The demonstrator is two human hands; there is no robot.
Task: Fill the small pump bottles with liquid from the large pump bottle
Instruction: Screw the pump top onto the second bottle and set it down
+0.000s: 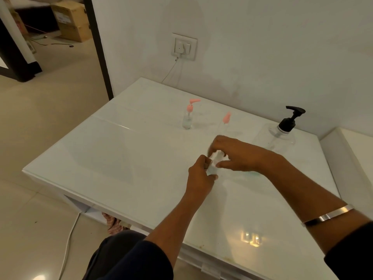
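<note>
Both hands (218, 160) together, fingers curled, seemingly pinching

A white glossy table (125, 158) stands against a pale wall (262, 47). On the wall above it sits a white socket plate (184, 46) with a plug in it, and a thin cable (170, 71) runs down from it behind the table. Left of the wall a dark door frame (100, 49) opens onto a tiled floor (40, 128). Cardboard boxes (70, 20) are stacked in the far room. A white cord (67, 245) lies on the floor below the table's near edge, beside what may be a checked cloth (113, 224).
</note>
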